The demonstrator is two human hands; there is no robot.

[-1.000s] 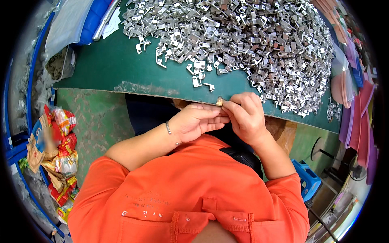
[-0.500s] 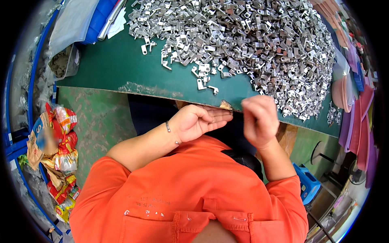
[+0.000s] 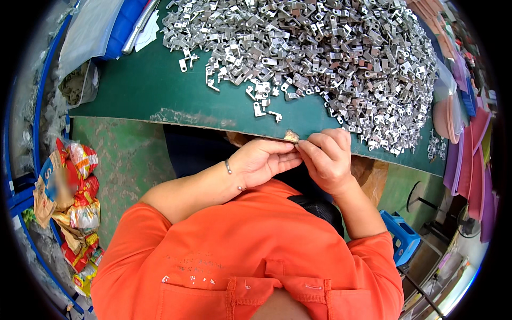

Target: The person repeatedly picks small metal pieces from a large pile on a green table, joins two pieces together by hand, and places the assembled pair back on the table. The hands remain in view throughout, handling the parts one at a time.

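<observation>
Just in front of the table's near edge, my two hands meet at the fingertips. My left hand (image 3: 264,161), with a thin metal bangle (image 3: 228,167) at its wrist, is turned palm inward, thumb pressed toward the index finger. From the right, my right hand (image 3: 329,160) pinches at the left fingertips. Whatever is between them is too small or hidden to make out. Beyond the hands, small silvery metal brackets (image 3: 309,48) lie in a big heap on the green table (image 3: 138,88). Loose brackets (image 3: 274,116) lie nearest the edge.
The table edge has a chipped spot (image 3: 291,136) by my fingertips. At the left stand a grey-filled plastic tub (image 3: 80,85), a blue bin (image 3: 124,26) and colourful packets (image 3: 82,186) beside blue shelving. Pink and purple sheets (image 3: 466,160) hang at the right, above a blue stool (image 3: 401,237).
My right hand has come left and down from a raised, blurred position to meet the left fingertips. My left thumb has straightened toward its index finger. The view has shifted slightly.
</observation>
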